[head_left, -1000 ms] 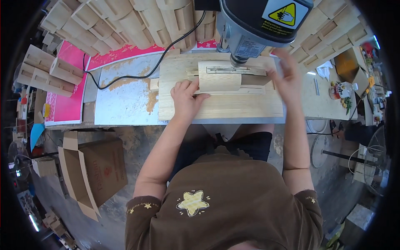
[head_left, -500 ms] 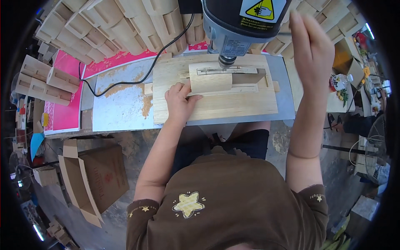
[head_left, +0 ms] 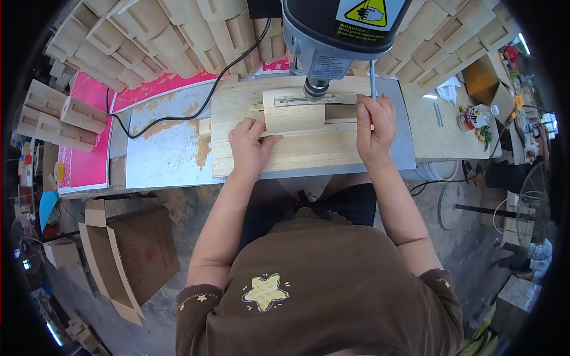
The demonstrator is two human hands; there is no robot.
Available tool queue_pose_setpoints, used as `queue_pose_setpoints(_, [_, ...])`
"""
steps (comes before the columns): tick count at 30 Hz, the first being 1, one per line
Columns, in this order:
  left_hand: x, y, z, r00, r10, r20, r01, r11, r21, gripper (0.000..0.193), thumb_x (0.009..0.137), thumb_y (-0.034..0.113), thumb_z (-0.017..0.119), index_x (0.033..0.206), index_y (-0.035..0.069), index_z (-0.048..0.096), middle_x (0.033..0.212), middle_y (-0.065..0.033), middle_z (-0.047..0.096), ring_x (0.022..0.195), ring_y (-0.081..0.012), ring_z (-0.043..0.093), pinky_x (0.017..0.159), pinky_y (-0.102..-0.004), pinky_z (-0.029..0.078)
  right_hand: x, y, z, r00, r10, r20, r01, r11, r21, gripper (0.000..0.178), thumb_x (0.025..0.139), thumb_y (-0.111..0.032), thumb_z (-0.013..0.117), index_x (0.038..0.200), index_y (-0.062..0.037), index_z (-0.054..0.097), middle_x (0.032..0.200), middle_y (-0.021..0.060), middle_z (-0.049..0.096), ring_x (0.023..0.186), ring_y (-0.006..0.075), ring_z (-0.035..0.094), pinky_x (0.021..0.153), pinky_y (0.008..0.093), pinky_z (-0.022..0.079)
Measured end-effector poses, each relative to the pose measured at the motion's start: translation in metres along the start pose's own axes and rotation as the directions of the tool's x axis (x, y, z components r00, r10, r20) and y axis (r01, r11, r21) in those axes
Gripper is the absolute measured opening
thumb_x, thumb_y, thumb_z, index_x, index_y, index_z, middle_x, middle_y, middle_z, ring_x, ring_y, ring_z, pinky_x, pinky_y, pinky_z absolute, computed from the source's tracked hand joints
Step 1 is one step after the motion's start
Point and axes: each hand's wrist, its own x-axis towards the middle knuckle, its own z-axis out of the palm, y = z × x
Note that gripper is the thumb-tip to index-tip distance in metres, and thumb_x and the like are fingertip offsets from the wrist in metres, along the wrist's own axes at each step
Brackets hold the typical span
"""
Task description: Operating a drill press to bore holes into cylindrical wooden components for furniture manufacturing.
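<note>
A drill press [head_left: 326,50] stands in front of me, its chuck [head_left: 316,89] over a pale wooden block [head_left: 295,118] with a rounded face. The block lies in a slot of a flat wooden jig [head_left: 332,145]. My left hand [head_left: 250,145] holds the block's left end, its fingers curled against it and the thumb toward me on the jig. To the right of the block, my right hand [head_left: 377,127] is closed round the lower end of the press's metal lever [head_left: 373,80]. The drill bit under the chuck is too small to make out.
Many slotted wooden blocks [head_left: 160,32] are stacked along the back, and several more stand at the left [head_left: 65,121]. A black cable [head_left: 172,118] crosses the bench. At the right stands a plastic bottle [head_left: 475,117]. An open cardboard box [head_left: 139,249] sits on the floor.
My right hand has swung down and left with the lever, from beside the press head to near the jig. My left hand stays at the block. The chuck looks slightly lower.
</note>
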Motion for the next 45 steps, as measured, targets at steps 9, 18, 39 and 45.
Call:
queue_pose_setpoints(9, [-0.002, 0.010, -0.007, 0.997, 0.059, -0.057, -0.053, 0.994, 0.094, 0.040, 0.061, 0.018, 0.078, 0.099, 0.012, 0.066, 0.075, -0.0039, 0.052, 0.076, -0.0231, 0.053, 0.074, -0.0376, 0.036, 0.123, -0.038, -0.038, 0.994, 0.101, -0.029, -0.098, 0.991, 0.088, 0.021, 0.091, -0.017, 0.055, 0.084, 0.0013, 0.060, 0.062, 0.0027, 0.048, 0.059, 0.0056, 0.045, 0.054, 0.0230, 0.036])
queue_pose_setpoints(18, [0.005, 0.034, 0.020, 0.998, 0.059, 0.025, -0.061, 0.996, 0.065, 0.049, 0.066, 0.025, 0.075, 0.112, 0.016, 0.061, 0.084, -0.0021, 0.053, 0.088, -0.0228, 0.051, 0.082, -0.0409, 0.031, 0.191, -0.025, -0.033, 0.930, 0.303, 0.207, -0.307, 0.952, -0.010, 0.031, 0.092, -0.026, 0.050, 0.085, 0.0031, 0.059, 0.067, 0.0096, 0.056, 0.065, 0.0118, 0.051, 0.062, 0.0279, 0.044])
queue_pose_setpoints(39, [0.003, 0.034, 0.019, 0.995, 0.070, -0.069, -0.069, 0.998, 0.011, 0.050, 0.062, 0.024, 0.076, 0.109, 0.015, 0.061, 0.083, -0.0028, 0.052, 0.088, -0.0234, 0.052, 0.079, -0.0405, 0.032, -0.013, 0.015, 0.003, 1.000, -0.009, 0.010, 0.007, 0.983, 0.185, 0.016, 0.084, 0.001, 0.050, 0.096, 0.0029, 0.060, 0.084, 0.0157, 0.060, 0.080, 0.0316, 0.055, 0.092, 0.0435, 0.039])
queue_pose_setpoints(45, [0.000, 0.031, 0.020, 0.995, 0.070, -0.071, -0.068, 0.997, 0.018, 0.047, 0.063, 0.023, 0.076, 0.107, 0.015, 0.062, 0.084, -0.0031, 0.053, 0.088, -0.0232, 0.053, 0.078, -0.0404, 0.033, 0.027, -0.003, -0.032, 0.999, 0.032, 0.028, -0.036, 0.985, 0.169, 0.011, 0.087, 0.000, 0.047, 0.088, 0.0055, 0.057, 0.076, 0.0107, 0.053, 0.069, 0.0200, 0.050, 0.069, 0.0301, 0.041])
